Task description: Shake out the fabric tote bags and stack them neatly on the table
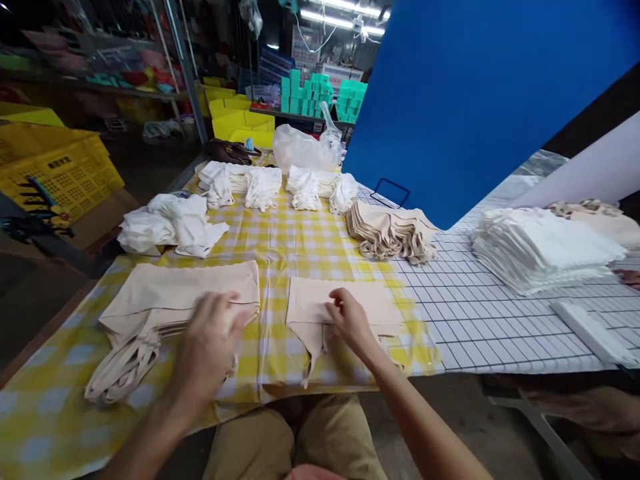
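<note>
Beige pile (175, 287) L, beige fabric (311, 300) R, lying on yel-check cloth (275, 247).
I'm holding L hand (213, 337), blurred, over pile's R end, R hand (351, 321) over fabric, w/ fingers bent; can't tell if gripping.

Looks like a garment workshop | shown by beige garments (170, 287) at left hand (213, 343) and right hand (350, 323), piled white garments (263, 188) beyond both | bordered by yellow plastic crate (55, 167) outward of left hand, stacked teal boxes (295, 103) far past both hands | lit by strip lights (325, 19) high beyond
</note>
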Tool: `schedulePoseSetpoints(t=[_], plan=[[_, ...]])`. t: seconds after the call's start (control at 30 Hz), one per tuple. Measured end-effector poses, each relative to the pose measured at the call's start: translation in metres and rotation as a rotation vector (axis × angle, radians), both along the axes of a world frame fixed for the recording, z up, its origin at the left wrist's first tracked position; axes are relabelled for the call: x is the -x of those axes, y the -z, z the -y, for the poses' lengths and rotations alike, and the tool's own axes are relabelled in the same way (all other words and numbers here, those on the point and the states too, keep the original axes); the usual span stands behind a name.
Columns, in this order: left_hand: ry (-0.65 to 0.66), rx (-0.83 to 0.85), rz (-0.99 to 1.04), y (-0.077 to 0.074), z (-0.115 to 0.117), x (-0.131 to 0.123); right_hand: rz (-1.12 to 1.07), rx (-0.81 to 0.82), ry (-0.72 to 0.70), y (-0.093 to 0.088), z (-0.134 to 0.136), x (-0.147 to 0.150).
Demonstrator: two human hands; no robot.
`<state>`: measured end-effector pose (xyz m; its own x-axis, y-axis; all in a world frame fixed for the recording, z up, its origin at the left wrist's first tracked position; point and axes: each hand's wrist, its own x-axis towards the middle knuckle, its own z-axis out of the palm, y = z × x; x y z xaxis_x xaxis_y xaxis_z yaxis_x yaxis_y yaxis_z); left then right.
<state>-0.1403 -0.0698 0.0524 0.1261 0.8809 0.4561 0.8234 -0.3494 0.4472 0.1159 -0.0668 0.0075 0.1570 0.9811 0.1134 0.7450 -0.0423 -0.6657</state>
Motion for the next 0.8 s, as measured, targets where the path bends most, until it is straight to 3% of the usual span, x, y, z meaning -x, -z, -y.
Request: schedulePoseSetpoints(t=[0.13,0.27,0.4,0.53,0.63,0.8], plan=[[0.195,0.318,0.074,0.037,0.042,-0.078,0.136,0.086,0.115,0.001,0.043,-0.067],[0.202,0.354,-0.093,0.056,0.058,-0.115,0.234,0.176,0.074,0.009,0.072,-0.089],[0.172,0.339,-0.196,0.057,0.052,-0.129,0.269,0.149,0.095,0.018,0.079,-0.085],[0.214,0.408,-0.117,0.055,0.04,-0.135,0.214,0.12,0.123,0.014,0.076,-0.082],[0.234,0.542,0.096,0.051,0.029,-0.133,0.129,0.108,0.185,0.004,0.075,-0.083],[0.333,1.025,0.667,0.037,0.015,-0.121,-0.017,0.041,0.215,-0.013,0.078,-0.088]])
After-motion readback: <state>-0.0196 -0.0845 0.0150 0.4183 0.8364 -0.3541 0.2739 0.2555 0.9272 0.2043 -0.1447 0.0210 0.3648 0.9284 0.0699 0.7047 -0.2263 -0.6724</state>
